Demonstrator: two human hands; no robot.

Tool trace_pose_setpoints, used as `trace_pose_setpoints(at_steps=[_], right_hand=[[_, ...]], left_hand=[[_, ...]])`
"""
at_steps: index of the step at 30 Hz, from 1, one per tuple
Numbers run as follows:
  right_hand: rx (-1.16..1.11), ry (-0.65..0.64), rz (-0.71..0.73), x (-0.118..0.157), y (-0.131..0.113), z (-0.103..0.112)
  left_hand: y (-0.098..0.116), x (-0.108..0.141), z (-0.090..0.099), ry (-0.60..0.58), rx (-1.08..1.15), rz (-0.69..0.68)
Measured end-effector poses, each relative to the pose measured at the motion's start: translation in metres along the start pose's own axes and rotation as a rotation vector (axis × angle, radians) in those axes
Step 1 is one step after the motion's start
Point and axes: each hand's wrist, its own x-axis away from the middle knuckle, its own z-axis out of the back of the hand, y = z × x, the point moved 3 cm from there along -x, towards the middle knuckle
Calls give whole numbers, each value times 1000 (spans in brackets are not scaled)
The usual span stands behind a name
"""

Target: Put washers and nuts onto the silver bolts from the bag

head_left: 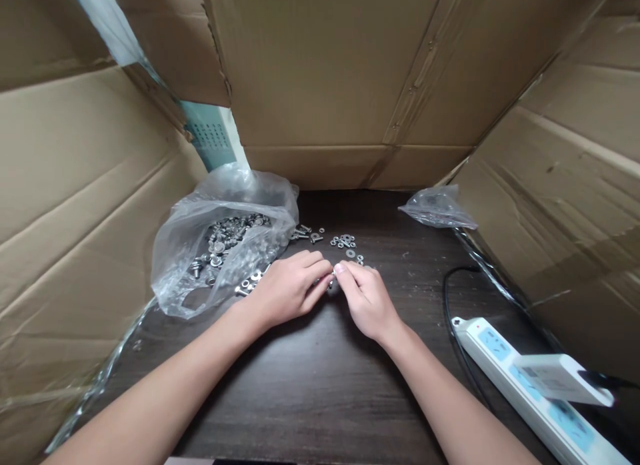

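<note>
My left hand [295,286] and my right hand [365,295] meet over the middle of the table, both closed with their fingertips pinched together. Between them a small shiny metal fastener [333,274] shows, mostly covered by the fingers, so whether it is a bolt or a nut is unclear. Just beyond my hands lie loose nuts [341,244] and a flat washer [351,254]. Several bolts [301,232] are scattered farther back. To the left, a clear plastic bag [173,252] lies open with a heap of bolts and washers [233,235] inside; more bolts and nuts [245,286] lie by my left hand.
Cardboard walls [330,72] enclose the dark wooden table [300,398] at the back and sides. A small clear plastic bag [440,207] lies at the back right. On the right, a white power strip [530,385] holds a plugged-in adapter [563,378], with a black cable [447,298] beside it.
</note>
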Motion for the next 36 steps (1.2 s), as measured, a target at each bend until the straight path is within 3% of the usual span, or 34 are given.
trace_pose_setpoints(at_steps=[22,36], right_hand=[[90,32,-31,1,1,1],[107,35,33,0,-4,3]], left_hand=[[-1,0,-1,-50,38,12],[1,0,-2,-50,19,-4]])
